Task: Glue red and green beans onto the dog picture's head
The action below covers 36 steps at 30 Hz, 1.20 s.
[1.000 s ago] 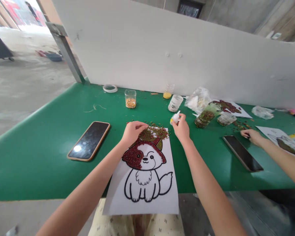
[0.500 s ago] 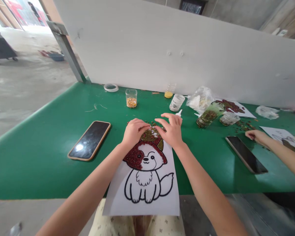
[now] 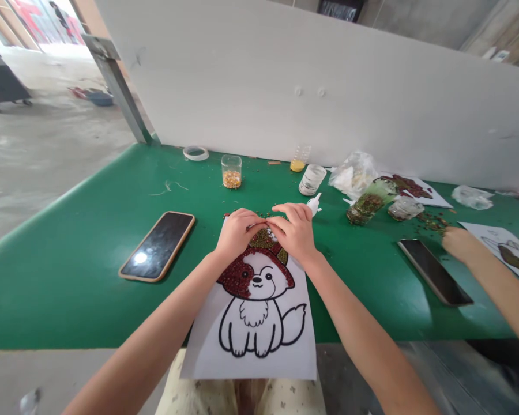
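Observation:
A paper [image 3: 251, 357] printed with a dog outline lies before me, overhanging the table's front edge. Dark red beans [image 3: 236, 276] cover part of the dog's head, and green beans [image 3: 262, 239] fill part of the hat above. My left hand [image 3: 239, 231] rests at the top of the sheet, thumb and fingers pinched together. Opposite it, my right hand [image 3: 296, 230] has its thumb and forefinger closed near the left fingertips. Whatever they pinch is too small or hidden to make out. A white glue bottle [image 3: 314, 204] lies just beyond my right hand.
A phone [image 3: 158, 246] lies left, another phone [image 3: 435, 272] right. Behind stand a cup of corn kernels [image 3: 232, 173], a clear jar [image 3: 312, 180] and a tipped jar of green beans [image 3: 367, 204]. Another person's hand [image 3: 458, 242] is at far right, near loose beans. A white panel [image 3: 285, 75] borders the back.
My right hand has moved left and its fingers have closed in toward my left fingertips. The other person's hand at the right has shifted slightly and curled.

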Available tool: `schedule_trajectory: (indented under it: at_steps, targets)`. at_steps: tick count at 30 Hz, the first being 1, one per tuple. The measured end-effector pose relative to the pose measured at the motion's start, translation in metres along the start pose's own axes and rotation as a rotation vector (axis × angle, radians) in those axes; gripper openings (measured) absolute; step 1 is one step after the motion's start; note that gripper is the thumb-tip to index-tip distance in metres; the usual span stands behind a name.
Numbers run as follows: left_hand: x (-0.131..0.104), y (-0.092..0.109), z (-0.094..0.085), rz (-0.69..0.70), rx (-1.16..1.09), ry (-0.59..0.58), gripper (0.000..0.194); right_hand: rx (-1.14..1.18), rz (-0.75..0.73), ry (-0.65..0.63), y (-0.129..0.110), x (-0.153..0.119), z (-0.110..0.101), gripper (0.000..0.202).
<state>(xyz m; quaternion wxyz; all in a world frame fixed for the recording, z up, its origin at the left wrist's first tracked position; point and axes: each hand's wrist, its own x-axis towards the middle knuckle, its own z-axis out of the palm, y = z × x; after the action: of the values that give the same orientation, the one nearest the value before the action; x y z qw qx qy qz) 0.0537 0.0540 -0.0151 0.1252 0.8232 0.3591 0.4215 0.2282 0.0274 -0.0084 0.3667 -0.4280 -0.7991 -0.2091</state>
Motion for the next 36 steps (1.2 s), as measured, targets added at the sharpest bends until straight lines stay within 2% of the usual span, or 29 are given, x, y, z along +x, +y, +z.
schedule_trajectory:
  at_steps: [6, 36]
  targets:
    - [0.0001, -0.0003, -0.0001, -0.001, 0.010, 0.004, 0.017, 0.005, -0.001, 0.024, -0.0021, 0.0013, -0.0007, 0.014]
    - [0.0001, 0.0008, -0.0015, -0.021, 0.046, -0.029, 0.018, 0.039, 0.060, -0.044, -0.0018, -0.0003, -0.0012, 0.015]
